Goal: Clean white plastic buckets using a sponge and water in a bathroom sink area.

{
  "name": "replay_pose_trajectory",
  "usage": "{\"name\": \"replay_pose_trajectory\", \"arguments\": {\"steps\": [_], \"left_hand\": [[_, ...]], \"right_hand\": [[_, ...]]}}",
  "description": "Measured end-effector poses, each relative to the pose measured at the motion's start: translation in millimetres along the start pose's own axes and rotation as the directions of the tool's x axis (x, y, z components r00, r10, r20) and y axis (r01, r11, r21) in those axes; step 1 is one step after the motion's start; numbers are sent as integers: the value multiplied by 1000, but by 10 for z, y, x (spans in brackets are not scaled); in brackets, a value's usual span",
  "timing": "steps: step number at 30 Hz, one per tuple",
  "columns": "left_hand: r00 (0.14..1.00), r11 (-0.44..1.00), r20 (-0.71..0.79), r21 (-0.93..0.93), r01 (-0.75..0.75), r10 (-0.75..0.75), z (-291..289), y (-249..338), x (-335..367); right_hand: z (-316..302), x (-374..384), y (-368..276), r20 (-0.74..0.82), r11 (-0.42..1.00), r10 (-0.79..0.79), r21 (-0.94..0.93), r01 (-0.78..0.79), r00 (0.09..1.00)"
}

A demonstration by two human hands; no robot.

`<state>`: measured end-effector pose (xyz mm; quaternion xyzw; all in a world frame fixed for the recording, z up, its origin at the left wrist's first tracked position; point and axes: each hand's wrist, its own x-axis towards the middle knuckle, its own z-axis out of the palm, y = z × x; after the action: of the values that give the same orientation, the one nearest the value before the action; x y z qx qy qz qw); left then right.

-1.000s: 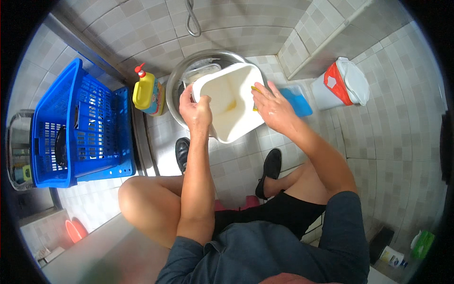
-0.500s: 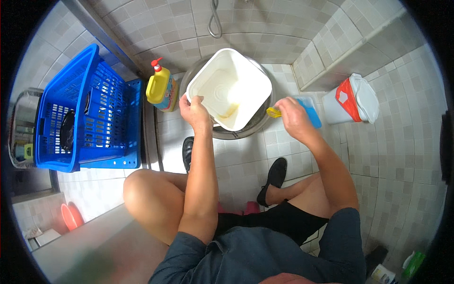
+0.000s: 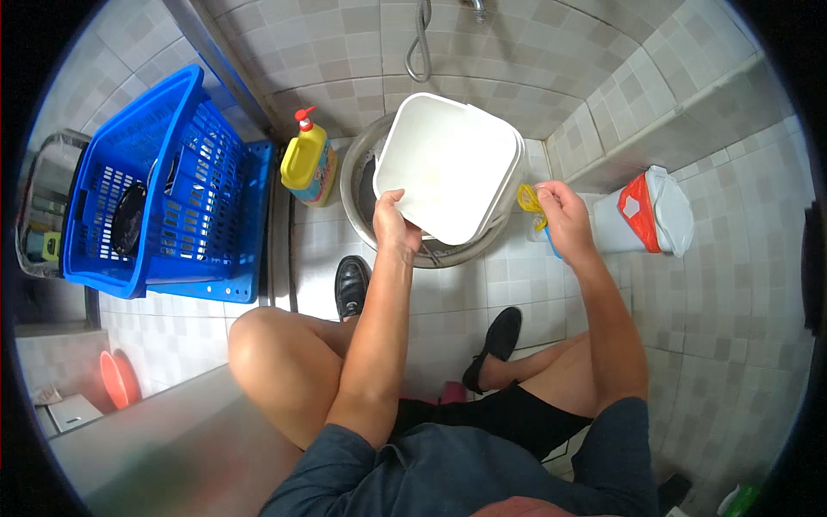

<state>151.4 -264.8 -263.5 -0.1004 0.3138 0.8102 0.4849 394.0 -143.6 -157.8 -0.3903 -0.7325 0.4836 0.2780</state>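
A white square plastic bin (image 3: 452,159) is tilted over a round grey metal basin (image 3: 351,185). It now shows a broad flat face that looks like its outer base, with its rim edge along the right. My left hand (image 3: 396,226) grips the bin's near left edge, thumb on top. To the right of the bin, apart from it, my right hand (image 3: 566,215) is closed on a small yellow looped thing (image 3: 529,198) whose kind I cannot make out. Part of the basin and its contents are hidden under the bin.
At left, a blue slotted basket (image 3: 194,185) stands on a blue platform (image 3: 250,224). A yellow pump bottle (image 3: 307,164) with a red top is left of the basin. A white lidded bucket (image 3: 659,211) stands at right. A grey hose (image 3: 419,47) hangs at the back wall.
The bin has turned over, from showing its hollow inside to showing a flat face, and moved a little right. My right hand has also shifted right and slightly nearer, still holding the yellow thing.
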Motion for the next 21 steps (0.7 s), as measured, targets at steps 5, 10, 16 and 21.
{"name": "replay_pose_trajectory", "arguments": {"steps": [5,10,16,21], "left_hand": [[997,998,38,-24,62,-61,79,-25,-79],[989,985,52,-94,143,-139,104,-49,-88],[981,973,25,-123,193,-192,192,-81,-153],[980,972,67,-129,196,-189,206,-81,-200]], "right_hand": [[-34,55,-99,-31,995,82,57,-80,996],[-193,143,5,-70,994,99,62,-94,993],[-363,205,92,-130,983,163,107,-150,978],[-396,225,102,-145,985,161,93,-148,976]]}}
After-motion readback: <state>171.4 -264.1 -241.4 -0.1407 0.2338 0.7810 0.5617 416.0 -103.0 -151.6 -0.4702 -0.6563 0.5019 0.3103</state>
